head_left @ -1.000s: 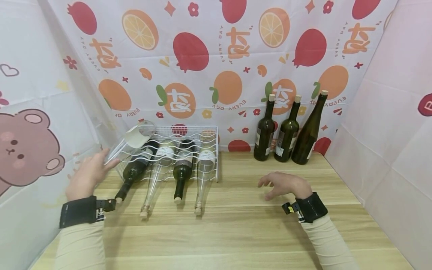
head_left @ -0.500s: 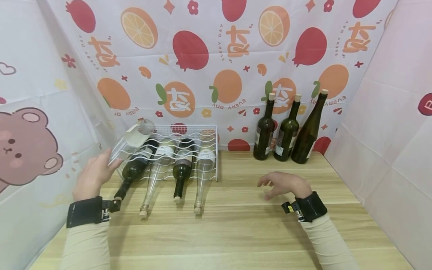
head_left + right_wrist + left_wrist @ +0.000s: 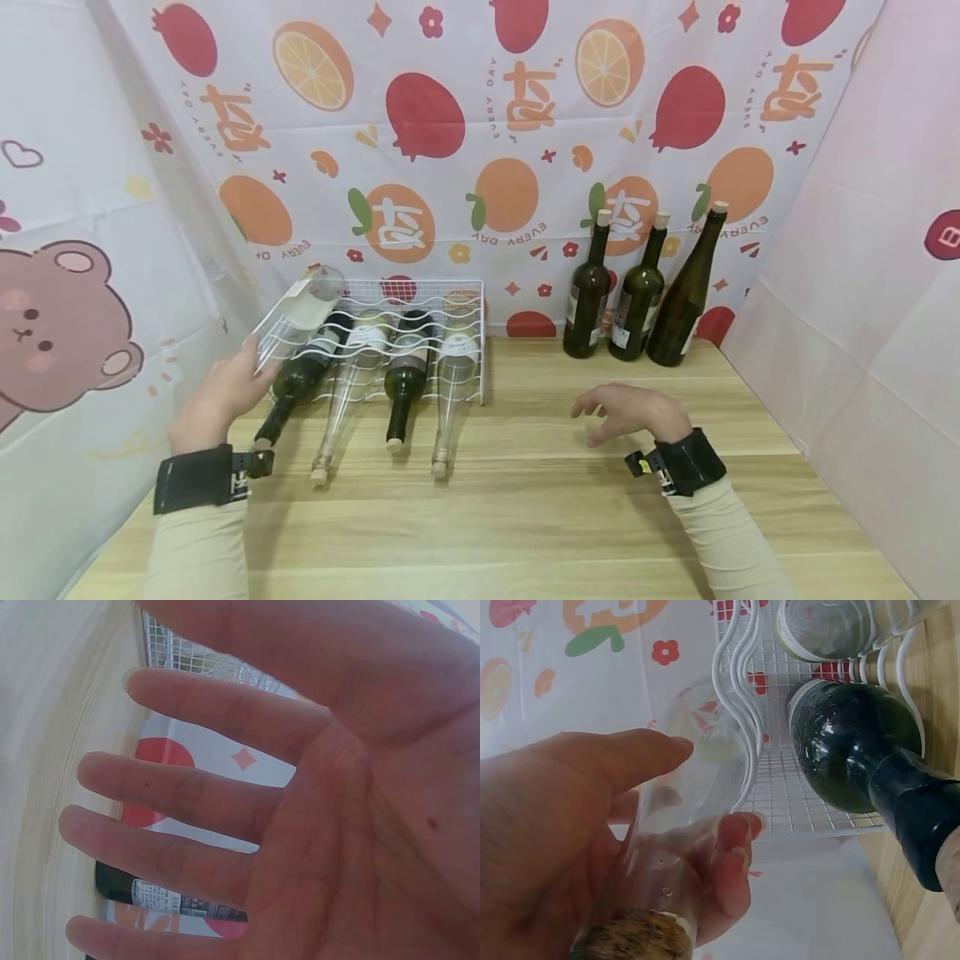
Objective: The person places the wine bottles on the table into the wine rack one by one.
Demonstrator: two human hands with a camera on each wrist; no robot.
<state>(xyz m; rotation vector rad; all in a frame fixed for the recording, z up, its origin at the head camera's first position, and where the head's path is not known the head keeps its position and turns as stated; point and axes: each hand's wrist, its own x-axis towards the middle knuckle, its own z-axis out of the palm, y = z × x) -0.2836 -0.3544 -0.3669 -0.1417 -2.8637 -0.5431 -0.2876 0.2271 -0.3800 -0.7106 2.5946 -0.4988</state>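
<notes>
My left hand grips a clear glass bottle round its neck, the corked end toward me. The bottle's base slants up and away over the upper left of a white wire wine rack. In the left wrist view, the bottle overlaps the rack's wavy wires, and a dark green bottle lies beside it. Its twin view from the head shows that dark bottle lying leftmost in the rack. My right hand hovers over the table, fingers spread and holding nothing.
In the rack also lie a clear bottle, a dark bottle and another clear bottle, necks toward me. Three corked dark bottles stand at the back right. Printed cloth hangs behind the wooden table.
My left hand has moved to the right with the clear bottle, and the bottle's neck end has swung right, closer over the rack's left side. My right hand stays in place.
</notes>
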